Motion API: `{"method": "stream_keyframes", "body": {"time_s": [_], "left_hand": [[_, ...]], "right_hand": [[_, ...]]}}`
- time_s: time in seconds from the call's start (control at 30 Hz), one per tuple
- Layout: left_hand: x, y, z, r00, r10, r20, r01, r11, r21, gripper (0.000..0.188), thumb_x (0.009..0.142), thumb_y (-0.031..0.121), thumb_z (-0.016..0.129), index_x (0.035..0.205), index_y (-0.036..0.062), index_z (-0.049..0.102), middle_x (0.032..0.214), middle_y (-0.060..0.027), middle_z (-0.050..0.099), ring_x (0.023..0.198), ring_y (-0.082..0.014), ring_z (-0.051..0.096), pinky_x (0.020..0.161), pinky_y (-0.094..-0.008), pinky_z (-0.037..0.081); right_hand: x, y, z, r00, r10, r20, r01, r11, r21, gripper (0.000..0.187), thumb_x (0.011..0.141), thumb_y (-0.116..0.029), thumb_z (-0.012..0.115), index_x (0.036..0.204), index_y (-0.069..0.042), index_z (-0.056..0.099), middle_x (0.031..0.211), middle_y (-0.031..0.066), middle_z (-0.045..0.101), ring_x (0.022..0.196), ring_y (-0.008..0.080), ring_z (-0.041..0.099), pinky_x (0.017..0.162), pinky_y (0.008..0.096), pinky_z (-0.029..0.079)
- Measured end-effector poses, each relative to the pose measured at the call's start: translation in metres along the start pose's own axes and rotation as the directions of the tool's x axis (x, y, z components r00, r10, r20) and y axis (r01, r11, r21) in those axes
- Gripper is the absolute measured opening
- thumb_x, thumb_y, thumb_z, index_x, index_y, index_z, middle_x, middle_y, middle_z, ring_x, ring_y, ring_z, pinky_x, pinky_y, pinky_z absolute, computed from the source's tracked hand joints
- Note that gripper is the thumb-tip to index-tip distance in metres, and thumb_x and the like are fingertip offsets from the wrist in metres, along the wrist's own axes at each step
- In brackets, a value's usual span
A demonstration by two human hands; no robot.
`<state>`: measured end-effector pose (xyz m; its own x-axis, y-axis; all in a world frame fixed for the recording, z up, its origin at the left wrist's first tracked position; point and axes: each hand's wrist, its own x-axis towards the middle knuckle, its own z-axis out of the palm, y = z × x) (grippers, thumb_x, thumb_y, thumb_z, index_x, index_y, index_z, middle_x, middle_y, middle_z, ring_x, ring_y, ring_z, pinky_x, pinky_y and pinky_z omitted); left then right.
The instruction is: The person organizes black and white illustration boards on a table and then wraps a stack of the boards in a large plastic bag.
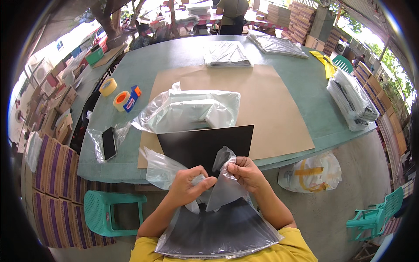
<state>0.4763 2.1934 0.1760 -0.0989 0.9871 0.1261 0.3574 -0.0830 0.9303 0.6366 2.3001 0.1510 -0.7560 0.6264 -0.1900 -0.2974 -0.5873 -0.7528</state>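
Observation:
My left hand [192, 187] is closed on a crumpled part of a clear plastic bag [231, 192]. With thumb and fingers, my right hand [244, 174] pinches the bag's gathered edge. Below my hands, a flat dark panel [222, 225] shows through clear plastic close to my body. Just beyond my hands, a flat black board [205, 144] reaches over the table's near edge. My hands and the plastic cover where it meets the lower panel, so I cannot tell if they are one piece. A pile of clear plastic bags [192, 109] lies behind the board.
Brown paper [266, 105] covers the middle of the green table [288, 74]. Tape rolls [108, 87] and a phone [109, 143] lie left. Plastic-wrapped stacks [351, 100] rest right and far. A green stool [113, 214], a chair [379, 214] and a stuffed bag [310, 172] stand on the floor.

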Motion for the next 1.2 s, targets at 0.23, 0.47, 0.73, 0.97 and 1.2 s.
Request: {"method": "stream_keyframes", "body": {"time_s": [0.23, 0.47, 0.73, 0.97, 1.2], "left_hand": [[0.008, 0.002, 0.015, 0.998, -0.059, -0.018, 0.06, 0.996, 0.068, 0.016, 0.074, 0.016, 0.064, 0.08, 0.0018, 0.059, 0.063, -0.0022, 0.057, 0.058, -0.0051, 0.049, 0.053, -0.0212, 0.04], [0.001, -0.011, 0.008, 0.977, -0.209, -0.034, 0.2, 0.962, -0.185, 0.016, 0.075, 0.016, 0.063, 0.074, 0.0021, 0.055, 0.064, -0.0004, 0.055, 0.061, -0.0045, 0.048, 0.054, -0.0201, 0.039], [0.001, -0.009, 0.014, 0.988, -0.151, 0.034, 0.152, 0.988, -0.032, 0.021, 0.072, 0.02, 0.067, 0.075, 0.0015, 0.058, 0.064, -0.0006, 0.057, 0.062, -0.0043, 0.05, 0.056, -0.0205, 0.041], [-0.004, -0.019, 0.012, 0.99, -0.132, -0.051, 0.116, 0.962, -0.246, 0.019, 0.077, 0.018, 0.06, 0.077, -0.0003, 0.059, 0.06, -0.0042, 0.057, 0.057, -0.0062, 0.05, 0.052, -0.0223, 0.04], [-0.004, -0.019, 0.009, 0.994, -0.069, -0.084, 0.051, 0.979, -0.196, 0.018, 0.078, 0.018, 0.058, 0.077, 0.0003, 0.058, 0.061, -0.002, 0.056, 0.059, -0.006, 0.049, 0.053, -0.0221, 0.04]], "right_hand": [[0.013, 0.036, 0.0, 0.999, -0.014, 0.039, 0.024, 0.964, -0.265, 0.034, 0.078, -0.034, 0.059, 0.061, -0.005, 0.055, 0.055, -0.0017, 0.05, 0.051, 0.0037, 0.046, 0.046, 0.018, 0.036], [0.012, 0.028, -0.006, 0.991, 0.03, 0.132, -0.015, 0.993, -0.116, 0.026, 0.079, -0.027, 0.059, 0.076, -0.002, 0.056, 0.065, -0.0005, 0.055, 0.057, 0.0055, 0.049, 0.05, 0.0206, 0.04], [0.01, 0.03, -0.005, 0.994, 0.034, 0.099, 0.012, 0.904, -0.428, 0.036, 0.076, -0.038, 0.06, 0.067, -0.004, 0.054, 0.061, -0.0019, 0.051, 0.053, 0.0032, 0.044, 0.046, 0.0186, 0.033], [0.011, 0.037, -0.009, 0.991, -0.109, 0.078, 0.125, 0.96, -0.25, 0.045, 0.072, -0.049, 0.058, 0.063, -0.006, 0.053, 0.055, -0.0053, 0.045, 0.047, 0.0021, 0.035, 0.042, 0.0181, 0.025], [0.006, 0.016, 0.001, 0.99, 0.051, 0.129, -0.008, 0.95, -0.313, 0.028, 0.077, -0.031, 0.061, 0.069, -0.004, 0.054, 0.063, -0.0022, 0.052, 0.056, 0.0038, 0.043, 0.051, 0.0187, 0.033]]}}
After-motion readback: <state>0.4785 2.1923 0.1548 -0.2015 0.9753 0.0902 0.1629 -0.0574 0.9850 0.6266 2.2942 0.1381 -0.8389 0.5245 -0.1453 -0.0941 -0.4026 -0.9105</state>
